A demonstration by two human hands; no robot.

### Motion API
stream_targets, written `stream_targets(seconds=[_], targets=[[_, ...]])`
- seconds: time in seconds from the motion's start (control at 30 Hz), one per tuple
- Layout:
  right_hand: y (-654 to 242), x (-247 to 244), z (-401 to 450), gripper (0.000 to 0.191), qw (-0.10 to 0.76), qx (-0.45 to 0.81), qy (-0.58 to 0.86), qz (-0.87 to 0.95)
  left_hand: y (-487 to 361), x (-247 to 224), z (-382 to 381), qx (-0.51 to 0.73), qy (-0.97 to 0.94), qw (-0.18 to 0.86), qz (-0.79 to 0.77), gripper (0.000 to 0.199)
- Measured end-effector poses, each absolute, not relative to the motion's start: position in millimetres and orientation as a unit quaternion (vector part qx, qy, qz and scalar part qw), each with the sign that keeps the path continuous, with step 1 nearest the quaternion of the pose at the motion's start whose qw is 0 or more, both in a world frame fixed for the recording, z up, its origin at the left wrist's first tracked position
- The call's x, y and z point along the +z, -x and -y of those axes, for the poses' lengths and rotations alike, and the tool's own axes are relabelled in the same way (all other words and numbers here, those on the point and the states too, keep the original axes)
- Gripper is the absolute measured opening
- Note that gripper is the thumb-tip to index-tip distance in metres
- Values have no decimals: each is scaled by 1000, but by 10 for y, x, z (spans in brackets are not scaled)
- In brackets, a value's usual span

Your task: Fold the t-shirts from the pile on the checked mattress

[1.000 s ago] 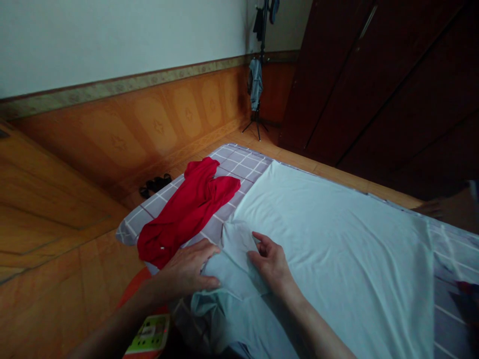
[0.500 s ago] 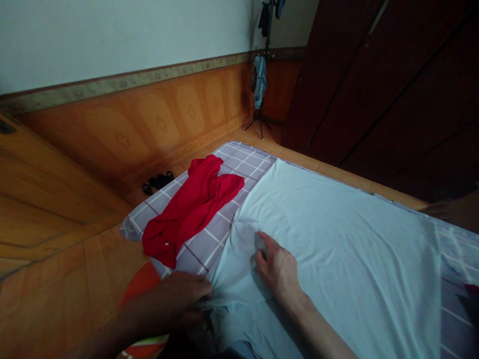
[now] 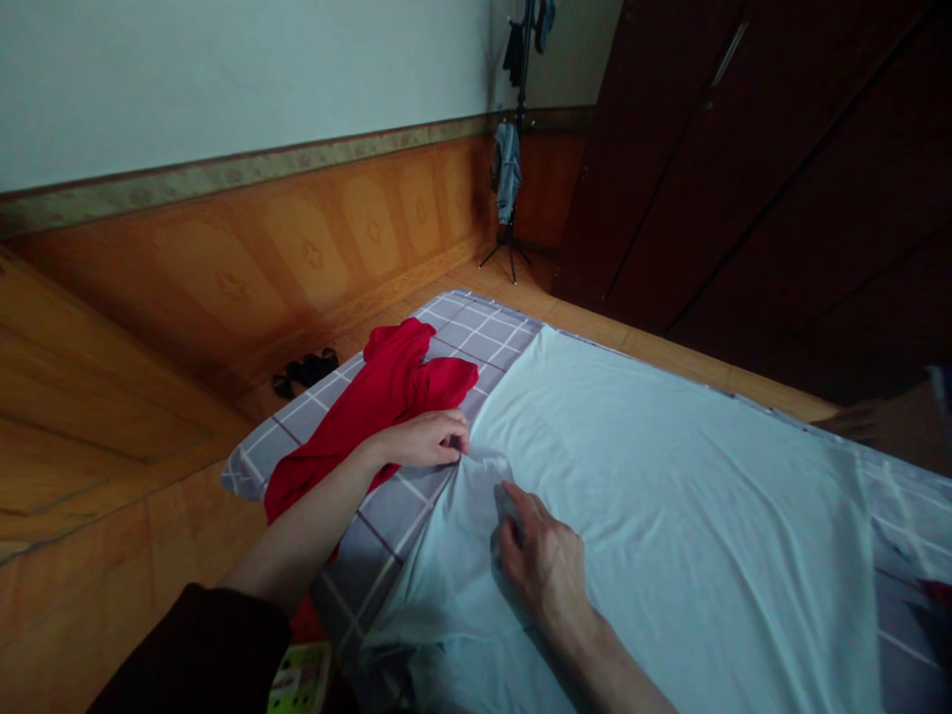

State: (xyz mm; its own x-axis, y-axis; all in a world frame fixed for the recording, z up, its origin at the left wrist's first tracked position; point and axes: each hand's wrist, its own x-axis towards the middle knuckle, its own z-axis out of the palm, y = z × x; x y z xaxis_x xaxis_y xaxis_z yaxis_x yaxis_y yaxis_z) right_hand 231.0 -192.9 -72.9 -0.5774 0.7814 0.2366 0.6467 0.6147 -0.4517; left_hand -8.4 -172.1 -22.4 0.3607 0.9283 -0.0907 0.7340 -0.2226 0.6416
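A pale blue-green cloth point(image 3: 669, 476) lies spread on a grey checked bedcover point(image 3: 483, 322), with folds near its left edge. My left hand point(image 3: 427, 438) pinches that left edge, its forearm crossing over a crumpled red garment point(image 3: 387, 382). To the right of it, my right hand point(image 3: 546, 550) rests on the pale cloth with curled fingers, holding a raised fold of it between thumb and index finger. The near end of the cloth is bunched at the bottom of the view.
Beyond the bed stand a coat rack point(image 3: 510, 174) with clothes and a dark red wardrobe point(image 3: 706, 178). Black shoes point(image 3: 304, 370) are on the floor at left. A green basket point(image 3: 301, 679) is below the bed's near side. Another person's hand point(image 3: 852, 423) shows at far right.
My left hand has let go of the cloth's near corner, moved forward along its left edge and taken hold there. My right hand has hardly moved. The view has shifted slightly.
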Motion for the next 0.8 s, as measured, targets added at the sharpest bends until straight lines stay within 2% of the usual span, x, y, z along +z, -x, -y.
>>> stream_targets(seconds=[0.13, 0.2, 0.27, 0.33, 0.53, 0.8], targets=[[-2305, -723, 1925, 40, 235, 188, 406, 863, 107, -305, 1680, 219, -700, 454, -506, 4], [-2304, -719, 1923, 40, 249, 201, 406, 856, 111, -356, 1675, 224, -640, 539, -500, 7], [-2307, -717, 1918, 39, 266, 210, 410, 847, 114, -397, 1669, 221, -604, 574, -507, 13], [-2314, -717, 1909, 37, 285, 218, 411, 838, 116, -414, 1663, 221, -611, 549, -525, 19], [-2335, -722, 1894, 33, 286, 203, 386, 853, 89, -362, 1675, 182, -698, 353, -596, 19], [-2335, -645, 1922, 28, 271, 71, 325, 903, 79, -405, 1751, 185, -727, 260, -608, 11]])
